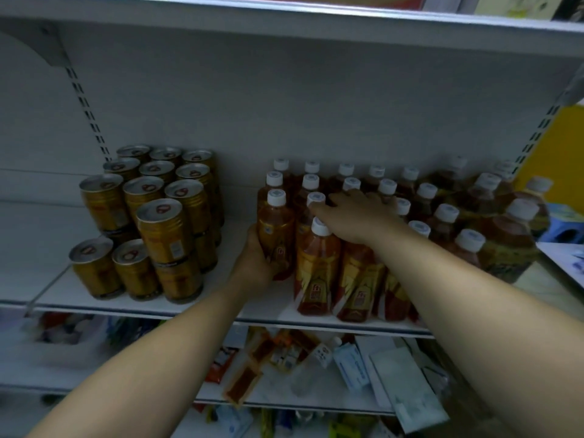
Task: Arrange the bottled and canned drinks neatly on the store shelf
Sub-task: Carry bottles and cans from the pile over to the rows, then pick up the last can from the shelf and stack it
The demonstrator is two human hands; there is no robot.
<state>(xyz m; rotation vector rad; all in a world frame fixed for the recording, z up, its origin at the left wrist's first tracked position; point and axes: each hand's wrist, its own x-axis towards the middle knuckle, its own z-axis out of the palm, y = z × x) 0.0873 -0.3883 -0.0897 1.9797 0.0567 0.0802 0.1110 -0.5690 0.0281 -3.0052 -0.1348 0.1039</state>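
Now, the white shelf carries everything: big amber jugs at far right, a block of small tea bottles in the middle, gold cans stacked two high on the left, well apart from the bottles. And here's the action — the left hand is wrapped around the lower body of the bottle at the block's left edge, fingers curled behind it, while the right hand lies flat and spread across the white caps, steadying the rows; it seems to be pressing rather than gripping, though the blur makes that hard to call.

That bottle stands upright on the shelf, long axis vertical, cap up, label facing roughly toward the camera. Judging by the fill, it's got some weight. The plastic is thin and smooth and should give a little under a squeeze, so it could slip. The label band at mid-body is the sensible hold, low enough not to tip the neighbours. The cans look stiffer, but stacked like that, a nudge could topple them.
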